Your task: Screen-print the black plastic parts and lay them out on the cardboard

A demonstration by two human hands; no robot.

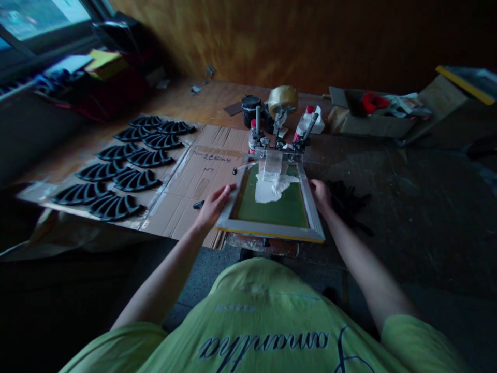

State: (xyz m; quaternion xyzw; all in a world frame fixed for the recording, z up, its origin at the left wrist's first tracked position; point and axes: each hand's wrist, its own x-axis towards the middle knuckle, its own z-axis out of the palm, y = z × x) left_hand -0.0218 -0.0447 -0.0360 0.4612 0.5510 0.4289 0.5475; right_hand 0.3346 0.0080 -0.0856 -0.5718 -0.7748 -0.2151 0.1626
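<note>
A screen printing frame [316,223] with pale metal sides and a greenish mesh lies in front of me, its far end at a clamp [279,147]. White tape or film [267,190] covers the upper middle of the mesh. At the frame's left side is my left hand [218,202], its fingers closed along the edge. My right hand [320,195] grips the opposite side, and its fingertips are partly hidden. Dark pieces of cloth or gloves [345,199] lie just beyond the right hand. A small black object [198,205] rests on the cardboard near the left hand.
Several black fan-shaped pieces [114,206] lie in rows on flattened cardboard [171,207] to the left. Behind the clamp stand a black tub [250,111], a tape-wrapped object [282,98] and red-capped bottles [305,123]. An open carton [373,126] sits at the back right.
</note>
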